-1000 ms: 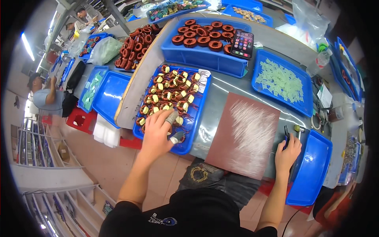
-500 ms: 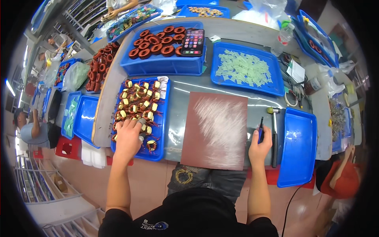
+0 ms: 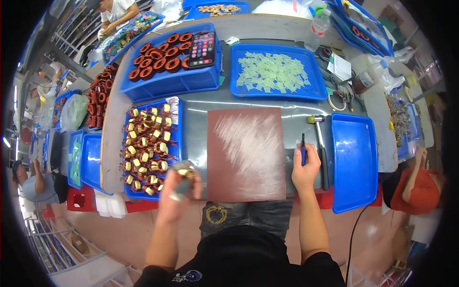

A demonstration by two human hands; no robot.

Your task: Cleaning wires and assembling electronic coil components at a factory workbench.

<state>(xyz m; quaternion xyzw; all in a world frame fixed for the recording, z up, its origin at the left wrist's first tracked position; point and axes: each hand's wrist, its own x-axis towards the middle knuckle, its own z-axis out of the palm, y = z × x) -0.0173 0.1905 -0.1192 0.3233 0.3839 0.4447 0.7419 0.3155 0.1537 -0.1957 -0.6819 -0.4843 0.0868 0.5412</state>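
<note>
My left hand [image 3: 174, 193], smeared by motion, is raised between the coil tray and the brown board. Its fingers are closed round a copper-wound toroidal coil [image 3: 187, 173], whose details are blurred. Rows of red-brown coils with pale yellow blocks [image 3: 143, 146] fill the blue tray [image 3: 178, 136] beside it. My right hand [image 3: 307, 167] is over the bench just right of the board, closed on a slim pen-like tool [image 3: 303, 152] with a dark tip and blue body. The brown board [image 3: 220, 177], its surface scuffed white, lies between my hands.
A hammer [image 3: 321, 148] and a blue tray [image 3: 354, 162] lie right of my right hand. Behind stand a blue bin [image 3: 172, 85] of red-brown rings with a phone [image 3: 202, 49] on top, a tray of pale green pieces [image 3: 272, 71] and a plastic bottle [image 3: 318, 28]. Other people sit nearby.
My left hand has lifted out of the coil tray and moved right and nearer to me, with a coil in it. My right hand still holds the tool. The whole view has shifted.
</note>
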